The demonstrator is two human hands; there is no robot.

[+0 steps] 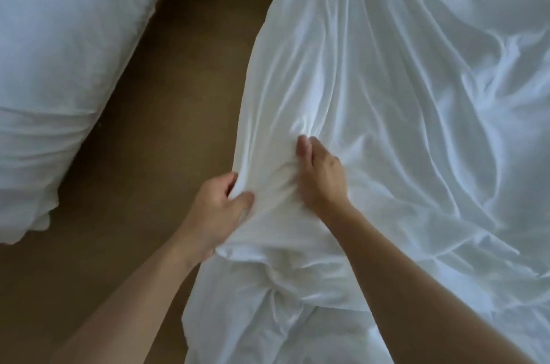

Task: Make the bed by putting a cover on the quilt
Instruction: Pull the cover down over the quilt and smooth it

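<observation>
Brown floor (166, 90), both hands gripping white cover (387, 81) (arms outstretched)

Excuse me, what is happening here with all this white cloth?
A person bends over a wrinkled white fabric cover. The left hand pinches its edge, and the right hand grips a fold close beside it. The cover lies bunched and creased, not yet spread smooth; whether the quilt is inside cannot be seen. Across a strip of brown floor lies other puffy white bedding.
</observation>
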